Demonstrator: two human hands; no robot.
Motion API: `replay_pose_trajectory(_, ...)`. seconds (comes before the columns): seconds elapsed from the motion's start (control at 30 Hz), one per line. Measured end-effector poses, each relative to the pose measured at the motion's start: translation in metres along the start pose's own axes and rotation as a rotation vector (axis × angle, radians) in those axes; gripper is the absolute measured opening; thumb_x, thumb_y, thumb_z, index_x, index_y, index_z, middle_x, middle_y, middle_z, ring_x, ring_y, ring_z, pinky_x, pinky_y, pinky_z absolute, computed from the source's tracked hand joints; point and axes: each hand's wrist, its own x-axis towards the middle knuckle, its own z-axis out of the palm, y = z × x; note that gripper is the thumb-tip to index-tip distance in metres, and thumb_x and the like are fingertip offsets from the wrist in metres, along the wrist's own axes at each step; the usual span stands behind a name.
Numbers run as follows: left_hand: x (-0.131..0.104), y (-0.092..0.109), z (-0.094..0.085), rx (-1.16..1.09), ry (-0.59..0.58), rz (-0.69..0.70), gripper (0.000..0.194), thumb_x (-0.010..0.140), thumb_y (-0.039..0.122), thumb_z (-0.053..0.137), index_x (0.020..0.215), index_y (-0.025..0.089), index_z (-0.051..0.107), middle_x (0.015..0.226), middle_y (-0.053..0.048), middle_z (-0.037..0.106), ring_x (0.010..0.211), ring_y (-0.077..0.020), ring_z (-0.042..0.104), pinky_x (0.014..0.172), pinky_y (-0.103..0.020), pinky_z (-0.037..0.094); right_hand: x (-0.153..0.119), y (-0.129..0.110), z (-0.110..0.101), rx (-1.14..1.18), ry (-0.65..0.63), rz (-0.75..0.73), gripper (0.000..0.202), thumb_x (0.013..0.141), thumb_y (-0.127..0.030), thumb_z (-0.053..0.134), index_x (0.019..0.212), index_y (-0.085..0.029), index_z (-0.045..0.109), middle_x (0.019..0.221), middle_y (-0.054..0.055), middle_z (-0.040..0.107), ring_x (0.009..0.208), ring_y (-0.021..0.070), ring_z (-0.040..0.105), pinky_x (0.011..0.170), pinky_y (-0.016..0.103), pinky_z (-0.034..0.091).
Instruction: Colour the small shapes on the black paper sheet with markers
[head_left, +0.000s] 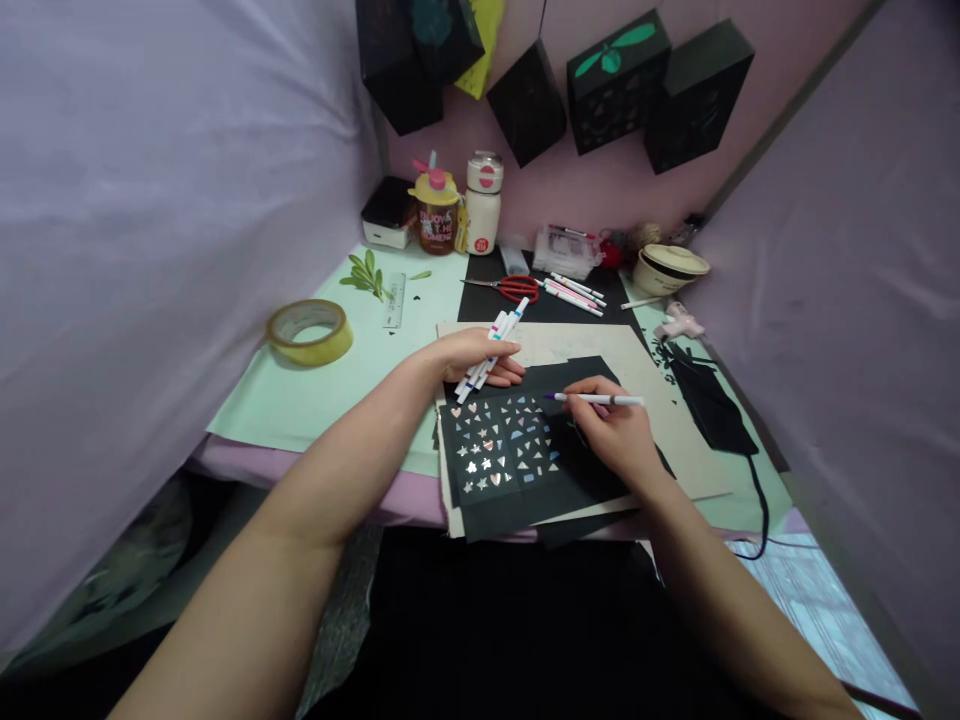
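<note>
My left hand (pixel 480 357) rests palm up at the black paper's upper left, its thumb across several white markers (pixel 491 352) with coloured bands. In my right hand (pixel 611 425) is one white marker (pixel 619 400), pinched near its purple tip, which points left just above the black paper (pixel 581 475). Rows of shiny stickers (pixel 487 448), among them hearts, stars and triangles, cover the left part of that paper. Beneath lies a beige board (pixel 634 350). Whether the tip touches the paper I cannot tell.
Red-handled scissors (pixel 517 289) and more markers (pixel 574 295) lie behind the board. Yellow tape (pixel 309 333), a ruler (pixel 395 301) and leaves (pixel 365 274) are at the left. Two bottles (pixel 482 215) stand at the back. A glue gun (pixel 681 320) and black pouch (pixel 712 400) are right.
</note>
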Motion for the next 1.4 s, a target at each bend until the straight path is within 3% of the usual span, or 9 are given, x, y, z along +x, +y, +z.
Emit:
replay_pose_trajectory(0.23, -0.003, 0.003, 0.004, -0.001, 0.012, -0.010, 0.006, 0.091, 0.019, 0.059, 0.090, 0.013, 0.058, 0.084, -0.014, 0.075, 0.077, -0.0201, 0.074, 0.071, -0.029, 0.058, 0.001, 0.002, 0.011, -0.048, 0.014, -0.051, 0.013, 0.085, -0.028, 0.055, 0.077, -0.024, 0.065, 0.079, 0.002, 0.073, 0.079, 0.0214, 0.064, 0.082, 0.039, 0.047)
replay_pose_trajectory(0.43, -0.003, 0.002, 0.003, -0.007, 0.013, -0.017, 0.011, 0.087, 0.022, 0.066, 0.089, 0.014, 0.059, 0.085, -0.015, 0.075, 0.079, -0.0215, 0.074, 0.072, -0.030, 0.058, -0.001, 0.000, 0.012, -0.050, -0.001, -0.015, 0.014, 0.084, -0.030, 0.054, 0.077, -0.025, 0.065, 0.079, 0.002, 0.073, 0.083, 0.0239, 0.063, 0.083, 0.042, 0.046)
replay_pose_trajectory(1.4, -0.004, 0.003, 0.004, 0.001, 0.025, -0.022, 0.009, 0.088, 0.022, 0.064, 0.091, 0.015, 0.058, 0.083, -0.013, 0.075, 0.078, -0.0205, 0.074, 0.072, -0.029, 0.058, 0.000, -0.001, 0.014, -0.079, 0.010, -0.056, 0.017, 0.085, -0.029, 0.053, 0.071, -0.025, 0.062, 0.075, 0.002, 0.072, 0.078, 0.0228, 0.062, 0.084, 0.043, 0.044)
